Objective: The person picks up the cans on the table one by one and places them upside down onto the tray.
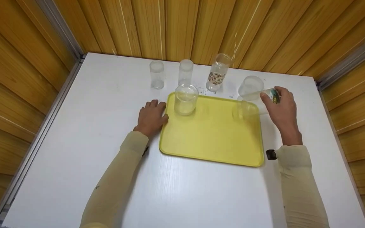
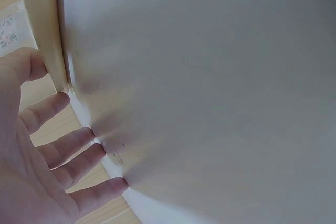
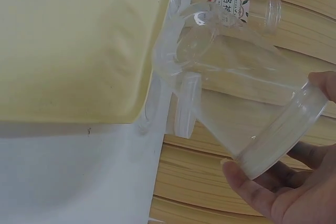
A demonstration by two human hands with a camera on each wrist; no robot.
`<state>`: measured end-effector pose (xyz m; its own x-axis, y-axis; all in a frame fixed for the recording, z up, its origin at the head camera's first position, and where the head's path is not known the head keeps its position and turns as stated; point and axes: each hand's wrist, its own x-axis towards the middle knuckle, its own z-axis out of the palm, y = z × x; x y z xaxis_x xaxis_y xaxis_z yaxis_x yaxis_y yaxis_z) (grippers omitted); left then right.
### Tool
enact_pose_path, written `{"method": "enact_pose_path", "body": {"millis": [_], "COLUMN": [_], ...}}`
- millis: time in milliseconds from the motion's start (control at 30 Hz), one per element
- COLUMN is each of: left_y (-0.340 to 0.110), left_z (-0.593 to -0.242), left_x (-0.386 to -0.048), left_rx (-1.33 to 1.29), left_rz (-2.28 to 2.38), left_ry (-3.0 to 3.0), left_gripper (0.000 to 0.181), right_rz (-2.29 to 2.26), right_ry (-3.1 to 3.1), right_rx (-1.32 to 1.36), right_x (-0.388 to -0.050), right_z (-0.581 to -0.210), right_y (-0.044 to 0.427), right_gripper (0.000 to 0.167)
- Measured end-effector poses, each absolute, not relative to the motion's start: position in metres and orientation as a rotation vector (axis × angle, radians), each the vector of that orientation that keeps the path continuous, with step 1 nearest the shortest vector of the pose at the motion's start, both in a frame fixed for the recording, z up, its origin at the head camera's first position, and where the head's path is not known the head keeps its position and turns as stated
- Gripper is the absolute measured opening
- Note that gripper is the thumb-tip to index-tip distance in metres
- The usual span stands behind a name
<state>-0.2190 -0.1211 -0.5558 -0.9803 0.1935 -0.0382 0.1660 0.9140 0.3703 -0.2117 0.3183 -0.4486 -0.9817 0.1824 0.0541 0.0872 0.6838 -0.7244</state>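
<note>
A clear jar (image 1: 251, 106) (image 3: 247, 85) lies tilted in my right hand (image 1: 283, 109) (image 3: 302, 192), whose thumb and fingers grip its rimmed end; its other end is over the tray's upper right corner. On the yellow tray (image 1: 212, 136) (image 3: 68, 51) another clear jar (image 1: 185, 103) stands at the upper left. My left hand (image 1: 151, 117) (image 2: 31, 145) rests by the tray's left edge, fingers spread with the tips on the white table, thumb touching the tray's rim.
Behind the tray stand two slim clear containers (image 1: 157, 76) (image 1: 185, 71), a tall bottle with a patterned label (image 1: 216, 76) (image 3: 229, 4) and a wide clear container (image 1: 252, 85). The white table (image 1: 74, 136) meets wood-look panels (image 1: 182, 28) at the back and sides.
</note>
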Motion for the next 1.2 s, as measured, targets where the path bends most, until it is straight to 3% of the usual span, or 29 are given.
{"method": "enact_pose_path", "body": {"millis": [1200], "left_y": [-0.121], "left_z": [-0.554], "left_x": [-0.217], "left_rx": [0.295], "left_rz": [0.672], "left_ry": [3.023], "left_gripper": [0.047], "right_rz": [1.643], "right_ry": [-2.578], "right_rx": [-0.334], "right_x": [-0.192], "right_z": [-0.474], "right_y": [0.289], "right_gripper": [0.077]}}
